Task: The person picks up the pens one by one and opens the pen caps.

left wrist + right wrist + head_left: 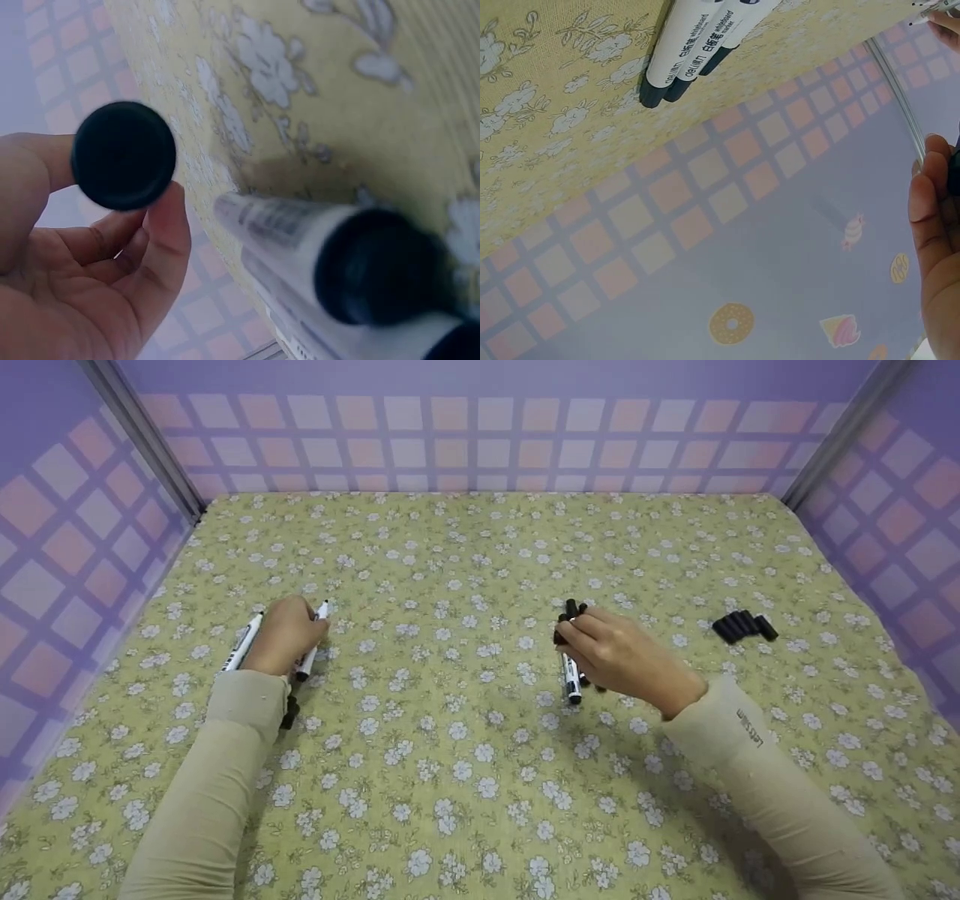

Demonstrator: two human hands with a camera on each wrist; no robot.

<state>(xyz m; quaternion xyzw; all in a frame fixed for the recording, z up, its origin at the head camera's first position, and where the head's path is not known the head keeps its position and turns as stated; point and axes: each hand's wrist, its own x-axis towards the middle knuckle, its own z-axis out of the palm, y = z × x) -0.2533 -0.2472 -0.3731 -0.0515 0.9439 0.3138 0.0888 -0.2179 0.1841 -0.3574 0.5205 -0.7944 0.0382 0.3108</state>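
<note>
My left hand (289,634) pinches a white whiteboard marker (309,656) between thumb and fingers; its thin dark tip is bare and points away. In the left wrist view the black round end (124,155) of that marker faces the camera. Other white markers (292,232) with black ends lie on the cloth beside this hand, one uncapped marker (244,641) to its left. At the centre right, my right hand (619,649) holds a small black marker cap (954,172), mostly hidden by the fingers. Under it several whiteboard markers (694,45) lie side by side.
A small row of black caps (742,626) lies to the right of the right hand. A yellow floral cloth (450,780) covers the table. Purple panels (480,442) with a checked band stand at the back and both sides, joined by grey corner posts (150,435).
</note>
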